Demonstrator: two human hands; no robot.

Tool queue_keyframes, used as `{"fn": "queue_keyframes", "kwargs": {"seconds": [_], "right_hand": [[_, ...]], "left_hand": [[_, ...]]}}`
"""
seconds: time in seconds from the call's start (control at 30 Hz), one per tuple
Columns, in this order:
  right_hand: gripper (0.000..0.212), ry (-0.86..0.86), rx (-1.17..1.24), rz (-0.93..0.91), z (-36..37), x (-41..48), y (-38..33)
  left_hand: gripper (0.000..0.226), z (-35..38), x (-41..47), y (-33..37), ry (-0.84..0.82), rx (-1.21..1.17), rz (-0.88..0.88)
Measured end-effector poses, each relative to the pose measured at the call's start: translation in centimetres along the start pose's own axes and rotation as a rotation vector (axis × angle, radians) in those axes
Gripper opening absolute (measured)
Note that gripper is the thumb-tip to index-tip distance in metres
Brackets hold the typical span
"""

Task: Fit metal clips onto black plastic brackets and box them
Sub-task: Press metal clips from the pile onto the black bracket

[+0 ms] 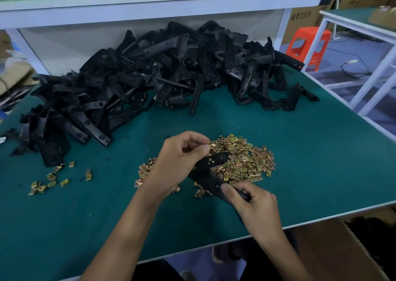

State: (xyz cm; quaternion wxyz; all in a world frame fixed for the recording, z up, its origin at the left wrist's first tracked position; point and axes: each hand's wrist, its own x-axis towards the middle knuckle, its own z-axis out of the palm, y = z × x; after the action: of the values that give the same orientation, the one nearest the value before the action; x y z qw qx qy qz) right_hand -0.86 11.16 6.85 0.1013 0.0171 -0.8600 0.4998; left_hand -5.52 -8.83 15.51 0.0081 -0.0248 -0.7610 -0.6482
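Observation:
A black plastic bracket (206, 174) lies tilted over the green table, its far tip above a heap of gold metal clips (246, 162). My right hand (255, 203) grips the bracket's near end, thumb on top. My left hand (182, 160) hovers at the bracket's far end with thumb and forefinger pinched together at a small clip; the clip itself is mostly hidden by the fingers. A big pile of black brackets (150, 77) fills the back of the table.
A few loose clips (49, 180) lie at the left of the green table (310, 152). An open cardboard box (334, 248) sits below the table's right front edge. A white shelf frame stands behind the pile, an orange stool (308, 42) at the far right.

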Motion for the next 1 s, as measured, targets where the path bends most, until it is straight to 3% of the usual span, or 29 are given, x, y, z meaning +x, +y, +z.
{"fn": "queue_keyframes", "kwargs": {"seconds": [0.33, 0.53, 1.0], "right_hand": [[0.041, -0.01, 0.012, 0.013, -0.1, 0.1, 0.1], [0.041, -0.006, 0.017, 0.042, 0.0, 0.3, 0.0], [0.041, 0.004, -0.016, 0.022, 0.0, 0.2, 0.1]], "left_hand": [[0.017, 0.1, -1.0, -0.6, -0.041, 0.057, 0.061], [0.039, 0.7, -2.0, -0.7, 0.021, 0.411, 0.217], [0.036, 1.0, -2.6, -1.0, 0.048, 0.569, 0.321]]}}
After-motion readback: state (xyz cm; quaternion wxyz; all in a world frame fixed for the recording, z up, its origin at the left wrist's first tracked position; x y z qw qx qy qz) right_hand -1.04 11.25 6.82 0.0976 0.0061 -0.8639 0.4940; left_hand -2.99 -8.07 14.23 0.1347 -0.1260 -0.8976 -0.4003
